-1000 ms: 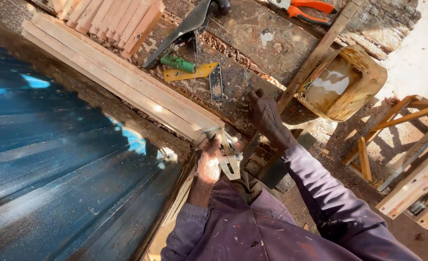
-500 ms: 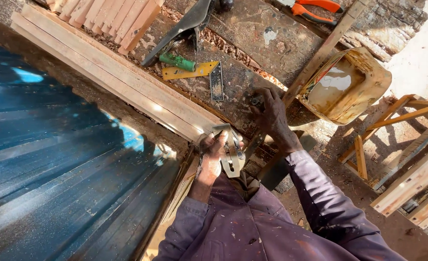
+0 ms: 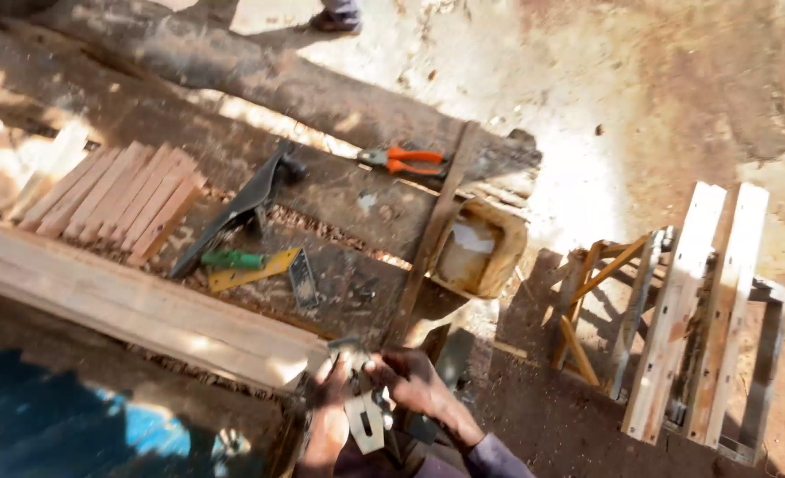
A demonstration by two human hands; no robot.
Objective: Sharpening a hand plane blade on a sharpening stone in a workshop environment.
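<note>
The long timber beam (image 3: 135, 305) lies across the dark desk (image 3: 339, 204), its near end beside the hands. The left hand (image 3: 328, 416) and right hand (image 3: 414, 381) both grip a metal hand plane (image 3: 361, 412), its long axis pointing away from the person. Since earlier, the right hand has joined the plane and the view has tilted up.

A pale silvery-grey metal tool (image 3: 363, 416) is seen between the hands. Orange handles are shown by the pliers (image 3: 403, 160). A green handle and yellow blade are borne by the square (image 3: 249, 265). The tabletop (image 3: 348, 199) is dark brown. Pale tan is shown by the planks (image 3: 127, 305), reddish tan by the slats (image 3: 118, 195). The sheet (image 3: 73, 425) is blue.
</note>
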